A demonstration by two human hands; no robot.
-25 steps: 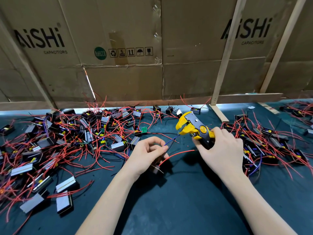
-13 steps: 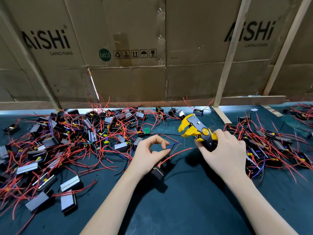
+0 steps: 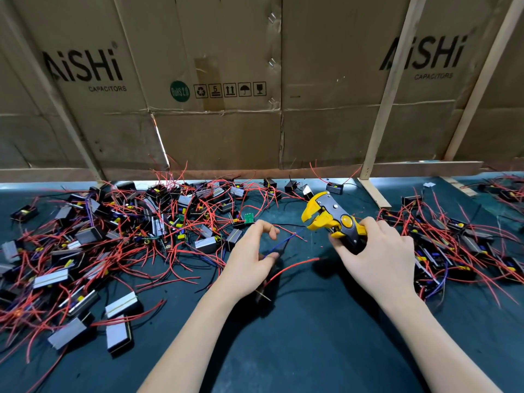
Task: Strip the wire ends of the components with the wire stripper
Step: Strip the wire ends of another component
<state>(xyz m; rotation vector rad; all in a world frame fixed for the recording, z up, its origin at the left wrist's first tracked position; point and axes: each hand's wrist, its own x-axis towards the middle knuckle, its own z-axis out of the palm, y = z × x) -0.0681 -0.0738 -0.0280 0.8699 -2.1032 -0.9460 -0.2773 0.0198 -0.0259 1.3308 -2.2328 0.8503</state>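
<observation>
- The wire stripper [image 3: 330, 219], yellow and black, sits in the right hand [image 3: 377, 256], just above the dark table mat [image 3: 312, 350], right of centre.
- Its handles disappear into the palm; the fingers [image 3: 344, 251] curl around them from below and the thumb lies along the top, near the round yellow knob.
- Its long axis runs from the palm up and to the left, away from the person, with the head toward the cardboard wall [image 3: 226, 131]. The jaws stand apart, and nothing shows between them.
- Just left of the head, the stripped tips of a blue wire [image 3: 286, 241] and a thinner red one beside it point up and right at the stripper; tips and head are near but apart.
- The left hand [image 3: 249, 265] holds these wires low down, thumb pressed against curled fingers; the index finger arches above, free of them.
- A small dark component [image 3: 262, 293] hangs under that hand, mostly hidden by it. A longer red wire [image 3: 295, 265] runs from it to the right, below the stripper.
- A large heap of components [image 3: 113, 236] with red leads covers the mat on the left; a second heap [image 3: 453, 242] lies on the right, behind the right hand.
</observation>
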